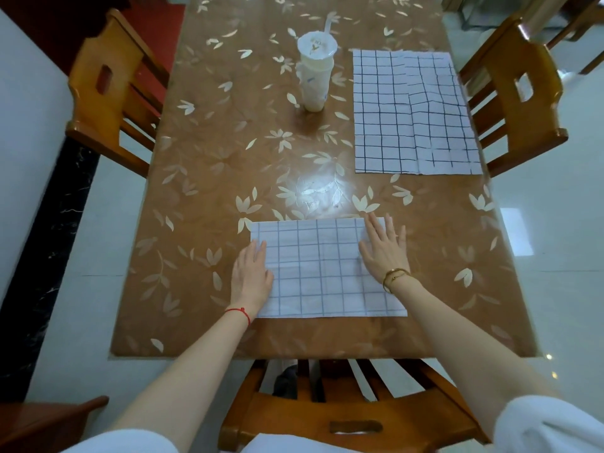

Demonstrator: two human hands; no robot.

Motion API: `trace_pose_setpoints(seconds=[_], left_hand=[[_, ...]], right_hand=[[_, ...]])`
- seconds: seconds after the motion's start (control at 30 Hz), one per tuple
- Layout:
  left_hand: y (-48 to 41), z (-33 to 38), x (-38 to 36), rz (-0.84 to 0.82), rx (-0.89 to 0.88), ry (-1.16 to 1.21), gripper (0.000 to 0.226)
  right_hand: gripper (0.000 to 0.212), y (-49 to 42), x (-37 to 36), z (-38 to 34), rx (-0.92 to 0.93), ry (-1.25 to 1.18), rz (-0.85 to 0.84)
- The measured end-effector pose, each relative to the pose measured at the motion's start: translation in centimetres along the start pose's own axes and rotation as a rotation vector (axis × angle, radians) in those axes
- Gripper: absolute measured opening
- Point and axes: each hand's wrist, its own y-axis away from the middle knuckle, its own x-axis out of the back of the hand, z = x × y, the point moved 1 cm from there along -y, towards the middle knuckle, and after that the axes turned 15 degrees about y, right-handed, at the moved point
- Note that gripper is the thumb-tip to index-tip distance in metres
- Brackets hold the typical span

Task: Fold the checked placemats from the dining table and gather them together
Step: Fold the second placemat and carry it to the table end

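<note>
A white placemat with thin dark checks [318, 269] lies flat near the table's front edge, apparently folded. My left hand [251, 276] rests palm down on its left edge, fingers together. My right hand [384, 248] presses flat on its right part, fingers spread. Neither hand grips the cloth. A second checked placemat [415, 112] lies at the far right of the table, with an overlapping layer on its right half, perhaps a further mat.
The brown leaf-patterned table [228, 178] also carries a tall white lidded cup [315, 71] at the far middle. Wooden chairs stand at the left [111, 83], the right [519, 93] and the near side [353, 416]. A white wall runs along the left.
</note>
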Motion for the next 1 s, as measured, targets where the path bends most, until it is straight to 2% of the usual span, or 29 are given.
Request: trace_pose_setpoints(seconds=[0.1, 0.23, 0.33, 0.43, 0.53, 0.63, 0.8, 0.9, 1.0], left_hand=[[2.7, -0.1, -0.4, 0.162, 0.215, 0.187, 0.047], [4.6, 0.3, -0.6, 0.235, 0.558, 0.35, 0.044], [4.7, 0.4, -0.3, 0.228, 0.671, 0.409, 0.043], [3.9, 0.3, -0.2, 0.144, 0.742, 0.474, 0.041], [3.3, 0.6, 0.1, 0.107, 0.743, 0.593, 0.035], [3.2, 1.2, 0.7, 0.137, 0.698, 0.784, 0.031], [4.2, 2.6, 2.5, 0.163, 0.677, 1.139, 0.056], [4.8, 2.7, 4.1, 0.117, 0.529, 1.221, 0.046], [5.6, 2.5, 5.5, 0.042, 0.363, 1.176, 0.04]], right_hand=[[0.06, 1.2, -0.2, -2.7, 0.083, -0.049, 0.018], [0.043, 4.1, -0.5, -5.7, 0.197, -0.128, 0.098], [0.039, 6.0, -1.3, -7.1, 0.228, -0.098, 0.1], [0.038, 6.7, -1.7, -7.7, 0.203, -0.108, 0.046], [0.042, 6.7, -1.4, -7.6, 0.202, -0.119, 0.008], [0.044, 6.6, -1.3, -7.3, 0.219, -0.125, -0.025], [0.049, 6.8, -1.6, -7.6, 0.237, -0.078, -0.056], [0.056, 7.6, -1.5, -9.1, 0.259, -0.034, -0.043], [0.061, 8.4, -1.7, -11.5, 0.275, -0.008, -0.042]])
